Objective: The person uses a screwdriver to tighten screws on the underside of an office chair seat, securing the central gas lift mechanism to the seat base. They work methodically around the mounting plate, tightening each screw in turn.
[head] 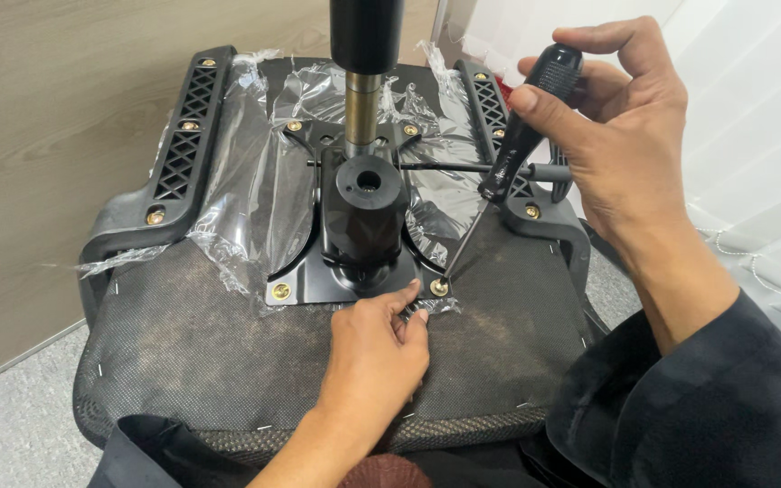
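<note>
Your right hand (621, 136) is closed around the black handle of a screwdriver (522, 126), fingers wrapped over the top and thumb along the side. The shaft slants down and left, and its tip sits at the brass screw (439, 287) in the near right corner of the black mounting plate (305, 285).

Your left hand (377, 348) lies palm down on the underside of the seat (183, 352). Its fingers are curled loosely together with the fingertips (409, 294) touching the near edge of the plate just beside that screw. It grips nothing.

The plate is on the upturned chair seat, centred between the two black armrest brackets (183, 136). A black socket (363, 212) rises from its middle, and a gas cylinder (365, 81) stands upright just behind it. Crumpled clear plastic film (259, 181) lies around and partly over the plate.

A second brass screw (280, 291) shows at the near left corner, well apart from both hands. A wood-toned wall (47, 136) stands close on the left, and white fabric (752, 108) hangs near on the right. Grey floor (11, 425) shows at the lower left.
</note>
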